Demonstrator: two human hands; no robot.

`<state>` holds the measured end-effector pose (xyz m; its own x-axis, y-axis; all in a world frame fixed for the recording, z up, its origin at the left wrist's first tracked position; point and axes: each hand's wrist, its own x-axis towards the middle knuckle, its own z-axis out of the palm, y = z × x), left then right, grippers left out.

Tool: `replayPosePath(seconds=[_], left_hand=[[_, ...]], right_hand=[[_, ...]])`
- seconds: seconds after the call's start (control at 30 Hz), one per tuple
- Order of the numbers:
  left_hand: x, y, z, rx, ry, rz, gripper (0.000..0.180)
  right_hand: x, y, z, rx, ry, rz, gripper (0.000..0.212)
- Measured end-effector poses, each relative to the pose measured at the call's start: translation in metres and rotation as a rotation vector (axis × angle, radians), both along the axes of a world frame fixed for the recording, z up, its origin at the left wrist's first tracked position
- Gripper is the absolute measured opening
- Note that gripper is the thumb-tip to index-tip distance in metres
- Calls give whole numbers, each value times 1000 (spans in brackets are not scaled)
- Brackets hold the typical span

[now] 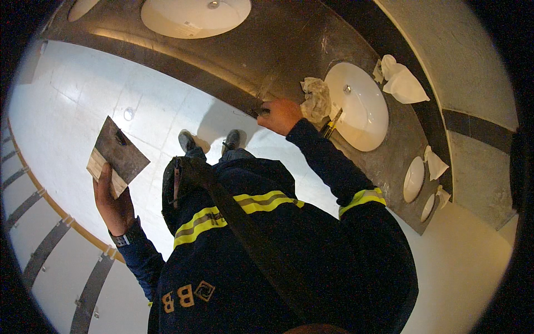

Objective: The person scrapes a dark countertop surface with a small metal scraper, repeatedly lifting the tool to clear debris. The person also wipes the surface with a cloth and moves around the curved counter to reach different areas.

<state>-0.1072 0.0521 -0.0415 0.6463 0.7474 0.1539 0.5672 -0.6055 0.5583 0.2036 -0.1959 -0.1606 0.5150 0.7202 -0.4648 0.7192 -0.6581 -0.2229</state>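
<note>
My left hand (111, 206) is closed on the lower edge of a square dark plate (114, 158) with a pale wood-grained strip along one side. A small dark lump (120, 137) sits on the plate's face. My right hand (281, 116) is at the front edge of the dark stone countertop (278, 61), its fingers closed together. Something small and dark shows at those fingertips, too small to name. Beside that hand, a crumpled grey-white cloth or paper (316, 99) lies against the rim of a white basin (361, 106). A yellow and black utility knife (332, 123) lies next to my right wrist.
More white basins (196, 16) are set along the curved countertop. Crumpled white paper (403, 83) lies behind the nearest basin, with another piece (435, 162) farther along. My shoes (233, 139) stand on the pale tiled floor (111, 83). Grey-and-white panels (67, 273) line the left side.
</note>
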Motion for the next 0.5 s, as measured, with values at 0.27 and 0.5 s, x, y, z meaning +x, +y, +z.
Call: replayPosePath(seconds=[0.27, 0.5], left_hand=[[3, -1, 3, -1, 42, 22, 48], [3, -2, 5, -60, 1, 22, 46]], right_hand=[[21, -41, -9, 209, -118, 113, 37], [14, -37, -30, 230, -164, 136, 34]])
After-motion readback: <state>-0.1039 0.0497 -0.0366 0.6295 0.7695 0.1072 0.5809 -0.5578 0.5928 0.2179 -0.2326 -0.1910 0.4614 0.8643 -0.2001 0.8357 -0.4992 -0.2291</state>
